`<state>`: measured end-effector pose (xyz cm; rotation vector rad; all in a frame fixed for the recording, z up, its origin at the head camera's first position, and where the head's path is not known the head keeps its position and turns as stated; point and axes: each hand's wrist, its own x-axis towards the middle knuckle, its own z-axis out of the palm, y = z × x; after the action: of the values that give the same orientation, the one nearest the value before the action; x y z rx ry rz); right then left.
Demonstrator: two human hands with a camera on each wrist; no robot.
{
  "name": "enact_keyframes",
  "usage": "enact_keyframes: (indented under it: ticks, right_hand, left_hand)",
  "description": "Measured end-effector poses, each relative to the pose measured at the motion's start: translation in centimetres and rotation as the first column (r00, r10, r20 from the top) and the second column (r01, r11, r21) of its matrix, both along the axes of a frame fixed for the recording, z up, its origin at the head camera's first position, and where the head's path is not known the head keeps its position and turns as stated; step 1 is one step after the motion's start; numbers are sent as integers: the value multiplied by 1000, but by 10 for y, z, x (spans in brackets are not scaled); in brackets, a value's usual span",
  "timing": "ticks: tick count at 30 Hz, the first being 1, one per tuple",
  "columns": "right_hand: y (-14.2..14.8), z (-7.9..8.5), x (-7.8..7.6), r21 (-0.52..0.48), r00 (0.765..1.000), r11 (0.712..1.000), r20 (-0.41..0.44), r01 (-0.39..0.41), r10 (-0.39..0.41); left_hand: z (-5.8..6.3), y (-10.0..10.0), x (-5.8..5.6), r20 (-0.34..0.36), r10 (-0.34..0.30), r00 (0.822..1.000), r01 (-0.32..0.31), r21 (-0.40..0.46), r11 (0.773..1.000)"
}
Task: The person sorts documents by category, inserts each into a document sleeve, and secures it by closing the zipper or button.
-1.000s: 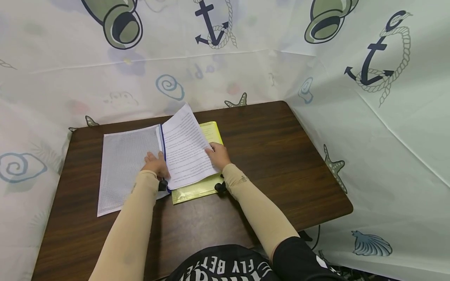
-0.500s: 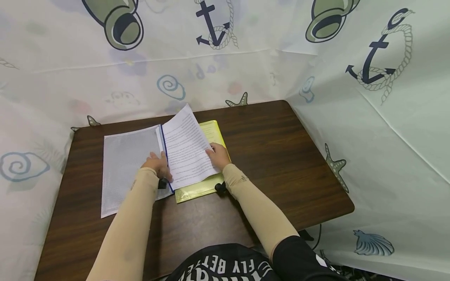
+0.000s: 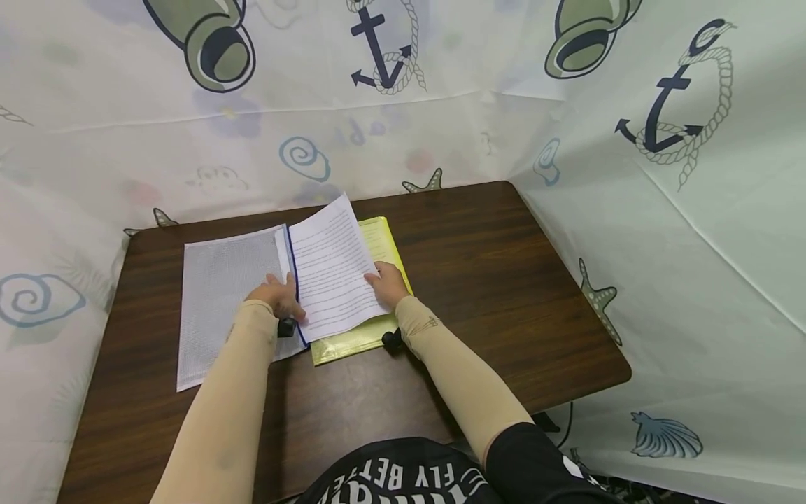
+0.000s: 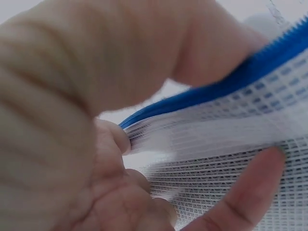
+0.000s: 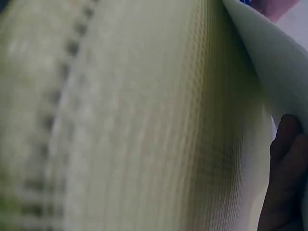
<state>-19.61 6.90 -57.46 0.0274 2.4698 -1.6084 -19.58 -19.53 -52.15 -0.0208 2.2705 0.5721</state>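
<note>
A white mesh zipper pouch (image 3: 223,301) lies on the left of the table, its blue zipper edge (image 4: 231,72) facing right. My left hand (image 3: 277,295) pinches that edge; in the left wrist view the thumb is on the zipper and the fingers lie against the mesh. Printed paper (image 3: 334,280) slants up at the pouch's opening, its far corner raised. My right hand (image 3: 387,285) grips the paper's right edge, the fingers (image 5: 288,159) curled beneath it. Whether the paper's left edge is inside the pouch I cannot tell. A yellow mesh pouch (image 3: 352,343) lies under the paper.
The brown wooden table (image 3: 504,294) extends to the right and towards the body. A white curtain (image 3: 441,63) with sea prints hangs behind and along the sides. Small black wrist cameras (image 3: 392,341) sit under both wrists.
My right hand has shifted slightly nearer and to the left with the paper, whose raised far corner has come down a little. The left hand keeps its hold on the pouch edge, shifting slightly.
</note>
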Motion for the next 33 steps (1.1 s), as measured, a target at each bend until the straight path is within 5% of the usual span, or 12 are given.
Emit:
enact_keyframes:
  ticks: [11, 24, 29, 33]
  right_hand:
    - [13, 4, 2, -119, 994, 992, 90, -45, 56]
    - [4, -3, 3, -154, 997, 986, 43, -58, 65]
    - [5, -6, 2, -173, 995, 984, 94, -28, 45]
    - [11, -1, 2, -241, 981, 968, 158, -72, 113]
  left_hand:
    - [1, 6, 7, -66, 35, 997, -35, 13, 999]
    - [-3, 10, 6, -88, 75, 993, -72, 36, 997]
    - [-1, 10, 7, -93, 90, 992, -86, 43, 995]
    - [-1, 8, 7, -91, 98, 991, -93, 55, 994]
